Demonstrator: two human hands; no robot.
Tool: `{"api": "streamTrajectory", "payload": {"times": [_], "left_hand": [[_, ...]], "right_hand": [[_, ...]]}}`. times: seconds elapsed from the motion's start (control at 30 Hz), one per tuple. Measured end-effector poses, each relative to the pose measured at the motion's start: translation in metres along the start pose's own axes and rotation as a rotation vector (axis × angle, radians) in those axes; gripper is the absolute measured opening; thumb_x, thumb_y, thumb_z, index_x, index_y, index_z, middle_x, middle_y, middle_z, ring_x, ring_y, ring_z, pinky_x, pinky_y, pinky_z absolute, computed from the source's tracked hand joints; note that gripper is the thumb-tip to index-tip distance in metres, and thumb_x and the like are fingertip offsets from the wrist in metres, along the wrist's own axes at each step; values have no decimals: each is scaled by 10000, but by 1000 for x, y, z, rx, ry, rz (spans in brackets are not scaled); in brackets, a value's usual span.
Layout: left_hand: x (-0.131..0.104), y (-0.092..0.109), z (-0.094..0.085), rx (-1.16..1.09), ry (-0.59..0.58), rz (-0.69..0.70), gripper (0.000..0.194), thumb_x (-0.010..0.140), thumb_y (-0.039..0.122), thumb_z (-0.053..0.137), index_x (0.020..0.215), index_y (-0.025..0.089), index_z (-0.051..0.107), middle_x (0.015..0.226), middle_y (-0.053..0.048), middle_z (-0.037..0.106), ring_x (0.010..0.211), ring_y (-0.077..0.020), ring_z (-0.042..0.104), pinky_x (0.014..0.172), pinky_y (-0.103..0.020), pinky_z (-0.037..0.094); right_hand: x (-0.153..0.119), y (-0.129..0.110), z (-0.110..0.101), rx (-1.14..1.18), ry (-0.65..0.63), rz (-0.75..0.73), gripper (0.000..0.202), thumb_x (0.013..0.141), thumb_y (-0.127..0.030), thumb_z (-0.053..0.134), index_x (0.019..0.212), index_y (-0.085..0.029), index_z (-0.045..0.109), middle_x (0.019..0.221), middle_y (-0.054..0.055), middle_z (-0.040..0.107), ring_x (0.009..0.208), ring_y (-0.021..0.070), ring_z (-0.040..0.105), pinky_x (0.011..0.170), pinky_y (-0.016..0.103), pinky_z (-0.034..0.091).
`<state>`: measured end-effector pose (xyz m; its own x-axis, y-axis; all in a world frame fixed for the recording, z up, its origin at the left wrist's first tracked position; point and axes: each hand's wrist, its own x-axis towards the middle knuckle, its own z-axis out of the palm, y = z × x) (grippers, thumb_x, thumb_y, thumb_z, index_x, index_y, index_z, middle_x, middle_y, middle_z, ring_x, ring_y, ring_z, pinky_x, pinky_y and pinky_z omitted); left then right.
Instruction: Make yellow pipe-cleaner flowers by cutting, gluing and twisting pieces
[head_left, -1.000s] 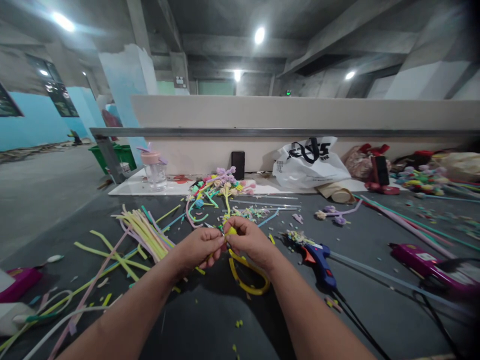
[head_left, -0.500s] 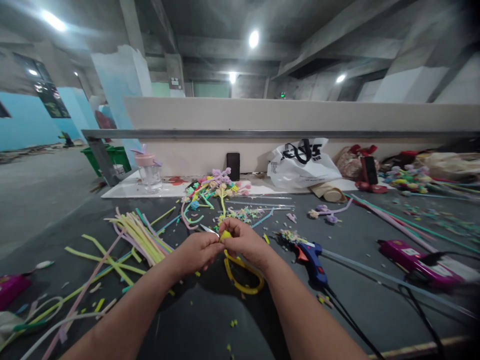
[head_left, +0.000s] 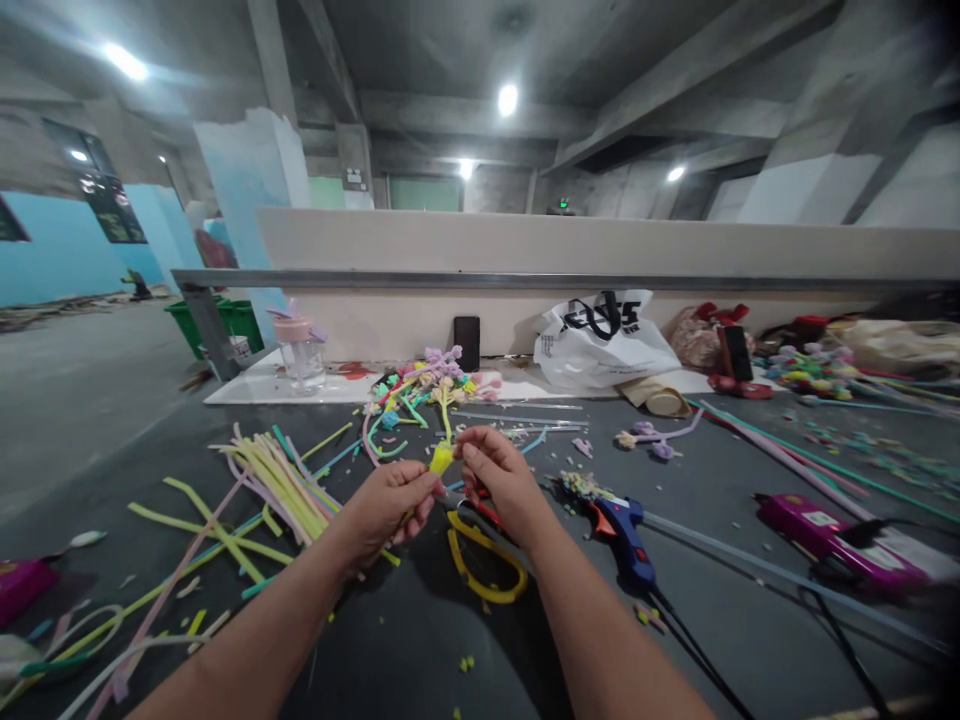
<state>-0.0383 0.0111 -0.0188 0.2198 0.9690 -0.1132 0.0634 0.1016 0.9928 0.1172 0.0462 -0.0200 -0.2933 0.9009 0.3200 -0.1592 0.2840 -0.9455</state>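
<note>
A small yellow piece [head_left: 441, 459] is pinched between the thumb and fingers of my left hand [head_left: 397, 502], near the middle of the dark table. My right hand [head_left: 501, 480] is close beside it on the right, its thumb and fingertips curled together near the piece; whether they grip anything is too small to tell. Scissors with yellow handles [head_left: 487, 570] lie just below my right hand, their blades partly hidden. To the left is a bundle of pale yellow and coloured strips [head_left: 281, 480]. A pile of fuzzy coloured flowers [head_left: 442, 375] lies beyond my hands.
On the right lie a blue glue gun [head_left: 626, 535] with its cable and a purple device [head_left: 840, 545]. A clear jug [head_left: 301, 360], a black phone [head_left: 466, 343] and a white bag [head_left: 604, 345] stand along the back. Small scraps dot the dark table [head_left: 405, 650].
My right fingers have drawn slightly away from the yellow piece, which now shows more fully, tilted in my left hand. The view has tipped up slightly.
</note>
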Motion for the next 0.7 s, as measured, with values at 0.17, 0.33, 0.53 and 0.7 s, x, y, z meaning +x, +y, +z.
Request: {"api": "streamTrajectory", "payload": {"times": [0.17,0.33,0.53,0.7], "left_hand": [[-2,0,2,-83,23,27,281,732,434,545,693,156,530,438,74,454,296,-26,371,269,-110,209],[-1,-3,-1,-170,55,88,272,729,414,561,678,149,528,429,65,457,301,-29,375,266,-113,197],[2,-5,1,-196,87,83,269,728,411,561,702,145,533,468,62,474,324,-32,394,270,-116,221],[5,-7,2,-218,63,89,272,718,410,570,732,140,538,500,59,487,358,-37,416,284,-119,261]], "right_hand": [[-1,6,1,-196,75,-115,113,752,-301,543,769,-191,560,538,-61,441,426,73,386,408,192,329],[-4,2,4,-456,166,-344,86,751,-221,541,768,-183,616,665,-1,554,562,114,477,522,229,384],[-5,3,7,-638,135,-662,198,790,-117,494,918,-183,630,811,70,655,767,161,588,691,282,462],[-4,10,6,-665,127,-708,253,803,-99,478,969,-207,634,841,75,664,795,161,604,704,295,485]]}}
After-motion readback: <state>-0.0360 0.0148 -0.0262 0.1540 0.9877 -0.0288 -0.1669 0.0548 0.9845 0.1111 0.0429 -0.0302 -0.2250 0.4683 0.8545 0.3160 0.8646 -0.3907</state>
